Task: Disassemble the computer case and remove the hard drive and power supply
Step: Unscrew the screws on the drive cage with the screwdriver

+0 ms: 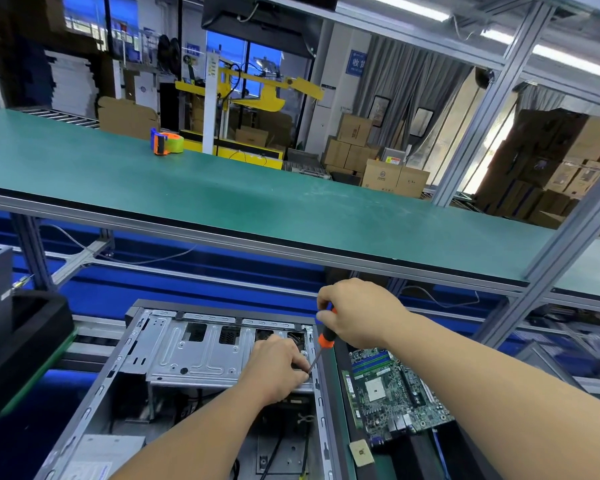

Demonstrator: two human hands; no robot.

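- My right hand (355,315) grips the screwdriver (323,339), tip down at the case's (125,362) right edge.
- My left hand (278,370) pinches beside that tip, on the drive cage (194,355).
- The motherboard (392,393) lies just right of the case.

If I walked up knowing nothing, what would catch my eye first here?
Probably the right hand holding an orange-handled screwdriver over the open computer case, while the left hand steadies its tip. Next, the green circuit board lying just right of the case.
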